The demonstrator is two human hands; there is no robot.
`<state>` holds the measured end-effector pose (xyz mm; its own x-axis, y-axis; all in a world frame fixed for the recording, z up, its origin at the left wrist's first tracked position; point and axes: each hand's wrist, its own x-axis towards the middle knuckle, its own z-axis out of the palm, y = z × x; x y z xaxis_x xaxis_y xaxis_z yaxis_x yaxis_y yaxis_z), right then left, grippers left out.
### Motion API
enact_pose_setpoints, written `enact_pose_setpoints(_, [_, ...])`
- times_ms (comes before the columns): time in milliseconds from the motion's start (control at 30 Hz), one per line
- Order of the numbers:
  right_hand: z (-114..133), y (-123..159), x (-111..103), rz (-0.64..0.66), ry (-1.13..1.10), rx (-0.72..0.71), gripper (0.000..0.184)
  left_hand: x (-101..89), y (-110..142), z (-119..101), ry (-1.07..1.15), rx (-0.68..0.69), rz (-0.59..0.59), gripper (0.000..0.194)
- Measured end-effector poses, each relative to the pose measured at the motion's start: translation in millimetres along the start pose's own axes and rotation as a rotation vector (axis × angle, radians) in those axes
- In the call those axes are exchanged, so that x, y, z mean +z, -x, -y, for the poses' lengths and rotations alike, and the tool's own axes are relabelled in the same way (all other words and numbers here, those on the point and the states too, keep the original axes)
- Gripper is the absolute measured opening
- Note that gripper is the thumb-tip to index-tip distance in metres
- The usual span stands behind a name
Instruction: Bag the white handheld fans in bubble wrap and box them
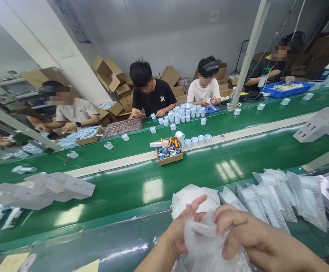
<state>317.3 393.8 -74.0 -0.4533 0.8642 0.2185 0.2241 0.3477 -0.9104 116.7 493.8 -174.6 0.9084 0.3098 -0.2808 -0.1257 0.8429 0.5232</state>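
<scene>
My left hand (181, 226) and my right hand (238, 230) meet at the bottom centre, both closed on a crumpled clear plastic bag (206, 245). The fingers pinch the bag's upper edge from either side. What is inside the bag is hidden. Just beyond my hands lies a white foam-wrapped bundle (194, 198). To the right, several flat bagged items (277, 198) lie fanned out on the near ledge.
A green conveyor belt (125, 189) runs across in front of me. A small cardboard box (168, 151) with tools and parts sits mid-belt. White round caps (185, 111) cluster before several seated workers opposite. White boxes (45, 189) lie left, more white boxes (323, 126) right.
</scene>
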Motion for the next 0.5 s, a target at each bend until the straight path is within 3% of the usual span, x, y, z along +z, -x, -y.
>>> enact_pose_setpoints(67, [1.4,1.7,1.5,0.004,0.03,0.002,0.033,-2.1,2.8,2.3,-0.014,0.026,0.12,0.104])
enact_pose_setpoints(133, [0.9,5.8,0.1,-0.025,0.084,0.015,0.031,-4.9,10.7,0.5,-0.004,0.067,0.114,0.099])
enact_pose_setpoints(333, [-3.3,14.5,-0.2,0.003,0.255,0.063,0.036,8.0,21.1,-21.5,-0.328,0.039,-0.114,0.047])
enact_pose_setpoints(400, [-0.9,11.3,3.3,0.047,0.311,0.06,0.037,13.7,19.2,-29.1,-0.403,0.157,-0.19,0.039])
enact_pose_setpoints(500, [8.2,3.6,8.5,0.183,0.369,0.067,0.045,11.2,18.5,-41.1,-0.278,0.388,-0.404,0.041])
